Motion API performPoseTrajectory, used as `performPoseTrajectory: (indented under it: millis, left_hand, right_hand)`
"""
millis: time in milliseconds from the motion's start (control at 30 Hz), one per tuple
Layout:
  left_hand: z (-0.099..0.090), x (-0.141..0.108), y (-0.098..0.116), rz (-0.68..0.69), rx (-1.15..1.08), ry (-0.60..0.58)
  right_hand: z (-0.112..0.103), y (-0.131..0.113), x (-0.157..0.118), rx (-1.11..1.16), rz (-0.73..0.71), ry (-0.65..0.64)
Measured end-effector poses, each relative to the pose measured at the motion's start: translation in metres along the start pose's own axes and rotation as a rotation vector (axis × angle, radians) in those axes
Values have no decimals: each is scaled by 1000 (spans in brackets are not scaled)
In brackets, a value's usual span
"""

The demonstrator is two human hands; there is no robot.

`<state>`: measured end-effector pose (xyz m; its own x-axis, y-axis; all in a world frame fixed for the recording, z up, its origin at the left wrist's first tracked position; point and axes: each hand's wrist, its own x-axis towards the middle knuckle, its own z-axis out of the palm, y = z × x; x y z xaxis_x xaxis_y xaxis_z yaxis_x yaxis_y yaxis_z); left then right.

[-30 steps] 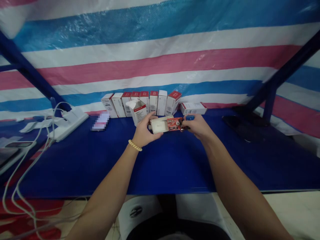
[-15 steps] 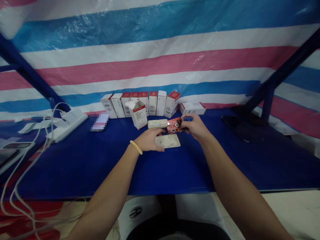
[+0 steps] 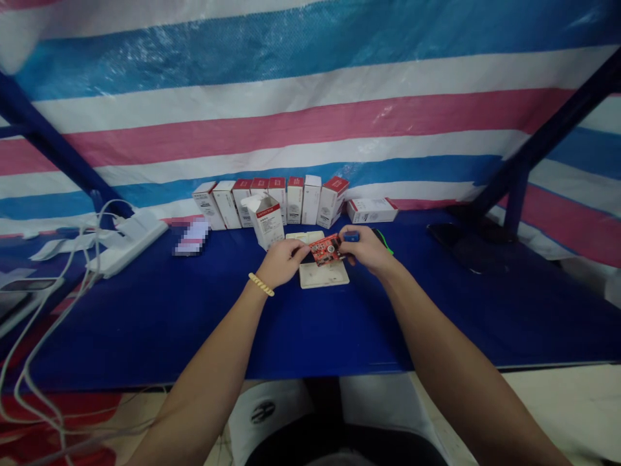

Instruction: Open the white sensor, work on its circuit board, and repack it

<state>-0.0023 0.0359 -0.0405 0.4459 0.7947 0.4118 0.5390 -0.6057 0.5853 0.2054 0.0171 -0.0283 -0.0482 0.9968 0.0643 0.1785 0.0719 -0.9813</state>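
My left hand (image 3: pixel 280 262) and my right hand (image 3: pixel 365 250) both grip a small red circuit board (image 3: pixel 325 250), held just above the blue table (image 3: pixel 194 310). A short blue part (image 3: pixel 352 237) sticks up beside my right fingers. Directly under the board a white plastic casing half (image 3: pixel 324 277) lies flat on the table. A second white casing piece (image 3: pixel 305 237) lies just behind my hands. A beaded bracelet (image 3: pixel 261 284) is on my left wrist.
A row of red-and-white small boxes (image 3: pixel 272 202) stands at the table's back, one opened box (image 3: pixel 264 220) in front and one box (image 3: pixel 372 210) lying flat. A white power strip (image 3: pixel 127 243) with cables sits left. A green-tipped item (image 3: pixel 383 241) lies behind my right hand. Dark objects (image 3: pixel 466 249) right.
My left hand put a white casing half down on the table, then came back up to the red board. The board, in my right hand throughout, is now held by both hands.
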Motion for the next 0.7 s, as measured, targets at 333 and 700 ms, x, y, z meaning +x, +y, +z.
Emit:
performPoseTrajectory:
  millis: [333, 700]
  left_hand:
    - [-2, 0, -1, -67, 63, 141]
    - [-17, 3, -8, -68, 35, 342]
  right_hand:
    - [9, 4, 2, 79, -64, 94]
    - [-14, 12, 14, 218, -175, 328]
